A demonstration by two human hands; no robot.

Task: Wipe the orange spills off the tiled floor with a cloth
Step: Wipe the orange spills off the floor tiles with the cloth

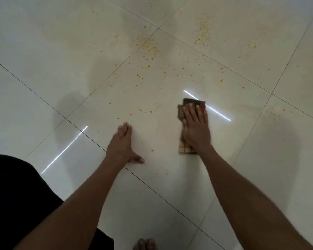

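Orange spills [148, 46] dot the glossy cream tiled floor [52, 51], densest at the far middle, with loose drops reaching down between my hands. My right hand [195, 127] lies flat with straight fingers pressed on a folded brown checked cloth [185, 150], which shows above and below the hand. My left hand [123, 143] rests flat on the bare tile to the left, fingers together, thumb spread out. A single orange drop [152, 150] lies between the two hands.
More faint orange specks lie at the far right [203, 31] and near the right edge [283, 110]. My toes [145, 244] show at the bottom edge. Dark clothing [16, 195] fills the lower left. Dark grout lines cross the floor diagonally.
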